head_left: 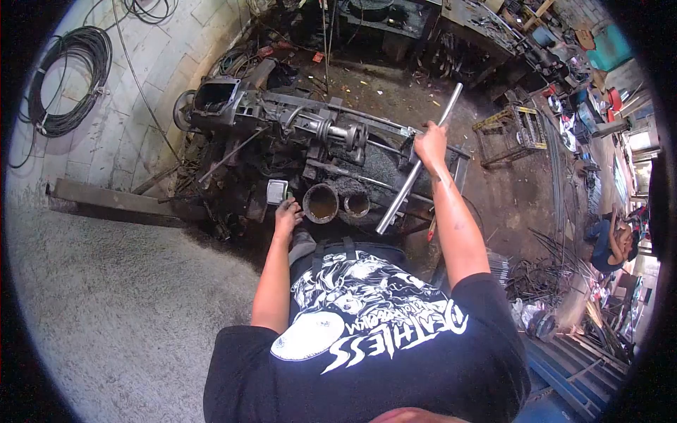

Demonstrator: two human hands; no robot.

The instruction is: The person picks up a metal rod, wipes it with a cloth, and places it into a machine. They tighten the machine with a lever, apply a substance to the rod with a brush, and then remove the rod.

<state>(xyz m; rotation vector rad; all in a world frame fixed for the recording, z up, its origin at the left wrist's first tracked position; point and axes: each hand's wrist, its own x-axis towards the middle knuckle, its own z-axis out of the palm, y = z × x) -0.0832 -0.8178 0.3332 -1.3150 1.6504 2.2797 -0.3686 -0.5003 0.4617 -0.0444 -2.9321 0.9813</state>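
Note:
My right hand (430, 146) is closed around a long, shiny metal bar (404, 199), which slants across the right end of a greasy lathe-like machine (310, 120). My left hand (287, 216) is low at the machine's near side, its fingers curled at the edge of a small pale box (276, 192) with a bit of green beside it. What those fingers grip is too small to make out. Just right of that hand are two round, open containers, a larger one (321, 204) and a smaller one (357, 204), with brownish contents.
Coiled black cable (69, 81) hangs on the pale wall at left. A long beam (116, 201) lies along the wall's foot. A metal frame (511, 134) and scattered rods (550, 261) are at right. Another person (612, 243) is at far right.

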